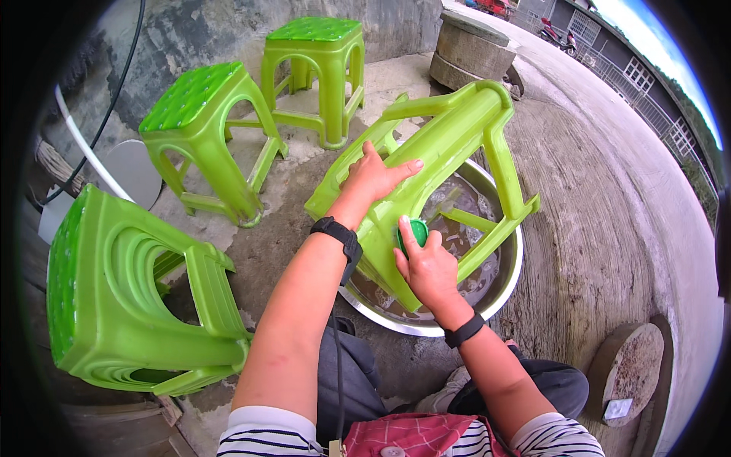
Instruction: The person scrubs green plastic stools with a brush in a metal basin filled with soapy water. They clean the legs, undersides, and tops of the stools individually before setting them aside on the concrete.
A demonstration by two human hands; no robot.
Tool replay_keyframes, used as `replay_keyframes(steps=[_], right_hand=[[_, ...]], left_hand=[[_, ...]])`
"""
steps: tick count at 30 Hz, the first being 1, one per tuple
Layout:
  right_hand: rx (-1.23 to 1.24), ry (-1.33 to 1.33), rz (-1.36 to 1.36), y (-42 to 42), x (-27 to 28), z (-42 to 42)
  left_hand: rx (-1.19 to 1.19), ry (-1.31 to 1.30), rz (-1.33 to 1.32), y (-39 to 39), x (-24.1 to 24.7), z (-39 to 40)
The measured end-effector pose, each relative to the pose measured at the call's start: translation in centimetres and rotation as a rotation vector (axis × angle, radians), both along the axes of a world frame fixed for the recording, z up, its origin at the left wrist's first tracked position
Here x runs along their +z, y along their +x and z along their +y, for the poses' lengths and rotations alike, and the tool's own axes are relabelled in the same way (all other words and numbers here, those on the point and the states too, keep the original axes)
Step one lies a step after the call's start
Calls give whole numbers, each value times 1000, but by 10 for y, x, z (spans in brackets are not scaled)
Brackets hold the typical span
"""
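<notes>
A wet light-green plastic stool lies tilted on its side across a round metal basin of murky, sudsy water. My left hand rests on the stool's upper side, thumb and fingers spread over one leg. In my right hand is a small green scrubbing brush, pressed against the stool's side near the seat end; its bristles are hidden. One lower corner of the stool hangs within the basin.
Two green stools stand upright on the concrete, one at the back and one nearer. A stack of nested green stools is at my left. A round concrete block stands behind the basin, and a round slab lies at the right.
</notes>
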State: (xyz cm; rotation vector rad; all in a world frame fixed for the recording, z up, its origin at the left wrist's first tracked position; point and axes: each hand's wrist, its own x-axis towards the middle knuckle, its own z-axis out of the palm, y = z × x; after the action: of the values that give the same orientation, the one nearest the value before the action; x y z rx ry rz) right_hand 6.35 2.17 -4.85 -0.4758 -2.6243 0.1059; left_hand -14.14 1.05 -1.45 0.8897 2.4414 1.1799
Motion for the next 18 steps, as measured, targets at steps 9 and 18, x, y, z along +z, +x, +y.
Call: replay_keyframes(steps=[9,18], right_hand=[[-91,-26,87,-26,24,-8],[-7,-79,-114,39,-36,-23]], left_hand=[[11,-16,13,1,-4,-7],[9,-80,-40,15,3,0]])
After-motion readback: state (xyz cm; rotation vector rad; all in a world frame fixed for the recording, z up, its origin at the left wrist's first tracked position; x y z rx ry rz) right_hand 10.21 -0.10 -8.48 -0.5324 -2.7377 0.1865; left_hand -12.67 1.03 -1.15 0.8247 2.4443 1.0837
